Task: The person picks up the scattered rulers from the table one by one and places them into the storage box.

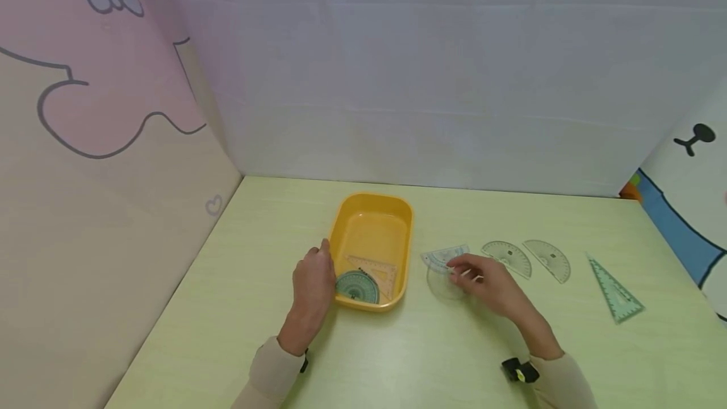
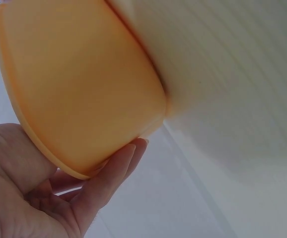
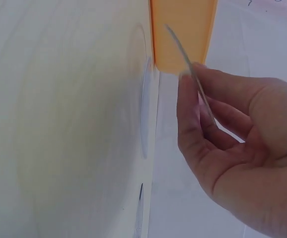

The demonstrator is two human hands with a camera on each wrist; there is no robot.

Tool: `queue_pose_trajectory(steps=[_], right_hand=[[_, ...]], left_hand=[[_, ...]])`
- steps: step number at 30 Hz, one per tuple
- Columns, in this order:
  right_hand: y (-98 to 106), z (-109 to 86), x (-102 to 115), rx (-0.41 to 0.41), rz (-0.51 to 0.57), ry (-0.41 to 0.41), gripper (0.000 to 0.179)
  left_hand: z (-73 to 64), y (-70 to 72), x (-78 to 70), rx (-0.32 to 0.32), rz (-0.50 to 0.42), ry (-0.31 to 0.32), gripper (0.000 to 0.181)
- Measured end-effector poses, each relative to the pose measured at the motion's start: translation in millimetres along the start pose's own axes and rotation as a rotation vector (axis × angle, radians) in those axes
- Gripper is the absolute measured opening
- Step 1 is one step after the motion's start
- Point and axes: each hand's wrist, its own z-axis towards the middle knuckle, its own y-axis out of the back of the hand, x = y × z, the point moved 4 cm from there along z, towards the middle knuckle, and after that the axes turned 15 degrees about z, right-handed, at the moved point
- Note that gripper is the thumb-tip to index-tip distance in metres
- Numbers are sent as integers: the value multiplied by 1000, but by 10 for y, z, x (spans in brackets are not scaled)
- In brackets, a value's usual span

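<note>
My left hand (image 1: 314,275) grips the near left rim of a yellow plastic tray (image 1: 402,257), its fingers on the outer wall (image 2: 79,84). Inside the tray's near end lie a green protractor (image 1: 356,287) and a clear set square (image 1: 388,268). To the right of the tray, my right hand (image 1: 490,283) pinches a thin, clear protractor (image 1: 444,289) between thumb and fingers, seen edge-on (image 3: 183,52) in the right wrist view. Just behind it, a clear protractor with blue markings (image 1: 436,259) lies on the table, partly overlapped by the held one.
Two more clear protractors, one (image 1: 507,257) beside the other (image 1: 549,259), lie right of my right hand. Farther right is a green set square (image 1: 616,292). A white cloth wall (image 1: 426,93) stands behind the table (image 1: 272,207), with patterned panels at both sides.
</note>
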Motion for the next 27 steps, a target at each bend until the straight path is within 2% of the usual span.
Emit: queue_pose_trajectory(steps=[8, 14, 22, 27], right_hand=[[50, 14, 25, -125, 72, -38, 22], [80, 22, 56, -183, 116, -78, 25], [55, 56, 102, -255, 174, -50, 26], [35, 141, 191, -267, 137, -49, 26]], left_hand=[[-1, 4, 3, 19, 6, 10, 29], [0, -7, -3, 31, 0, 14, 30], [-19, -5, 9, 31, 6, 22, 31], [-10, -4, 0, 27, 3, 16, 30]])
